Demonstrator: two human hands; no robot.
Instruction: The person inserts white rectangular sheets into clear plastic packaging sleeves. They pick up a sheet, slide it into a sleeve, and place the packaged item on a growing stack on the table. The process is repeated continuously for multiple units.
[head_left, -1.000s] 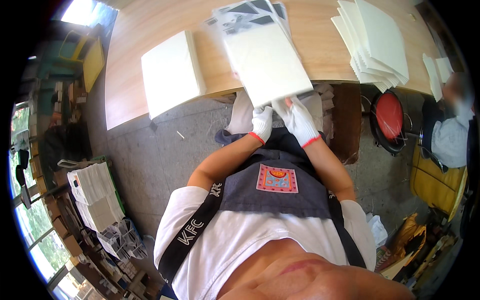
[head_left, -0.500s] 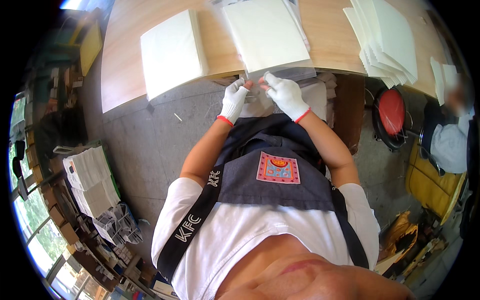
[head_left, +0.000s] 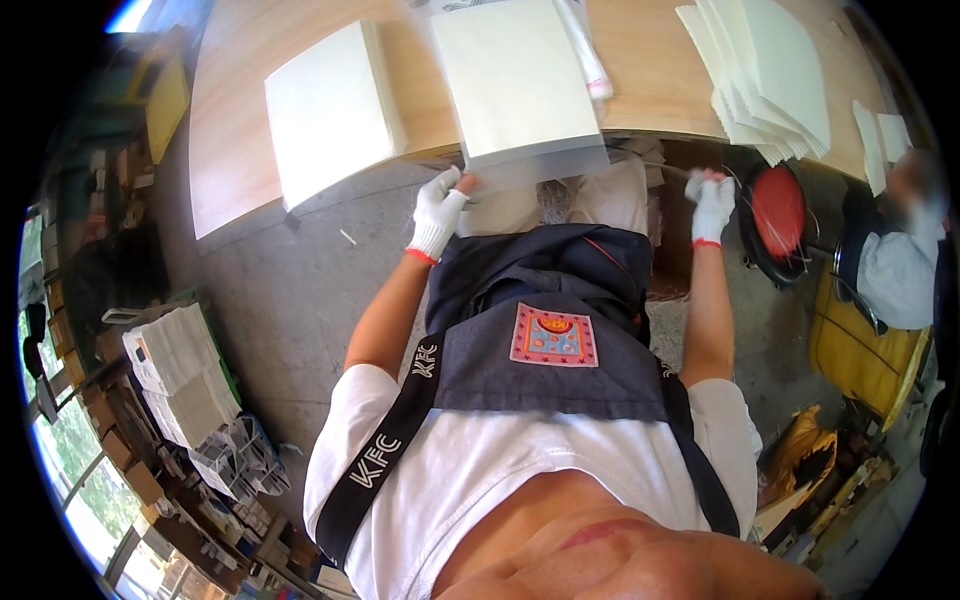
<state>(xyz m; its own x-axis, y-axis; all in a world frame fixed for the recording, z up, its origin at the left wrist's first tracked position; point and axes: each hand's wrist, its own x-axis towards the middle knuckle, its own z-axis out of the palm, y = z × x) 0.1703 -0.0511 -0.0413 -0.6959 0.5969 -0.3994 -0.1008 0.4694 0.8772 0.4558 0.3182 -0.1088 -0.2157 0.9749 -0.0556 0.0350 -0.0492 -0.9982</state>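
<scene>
A clear plastic bag (head_left: 545,163) with a stack of cream paper (head_left: 515,80) inside lies on the table, its open flap hanging past the front edge. My left hand (head_left: 438,213), in a white glove with bare fingertips, is closed at the flap's near left corner, thumb against the plastic. My right hand (head_left: 712,205), gloved the same way, is out to the right beyond the bag, in front of the table. Its fingers are curled together and slightly blurred. A thin pale strip (head_left: 660,166) runs from near the flap's right side toward those fingers.
A paper stack (head_left: 330,110) lies left on the wooden table (head_left: 650,70); fanned sheets (head_left: 770,75) lie right. Beside the bag is a long white thing with a pinkish end (head_left: 598,85). A red stool (head_left: 780,215) stands right, a loaded rack (head_left: 185,375) left. Another person (head_left: 915,200) is at far right.
My right hand has moved right, away from my left hand and the bag's flap. My left hand has shifted slightly left and down to the flap's corner. The bag has shifted slightly left.
</scene>
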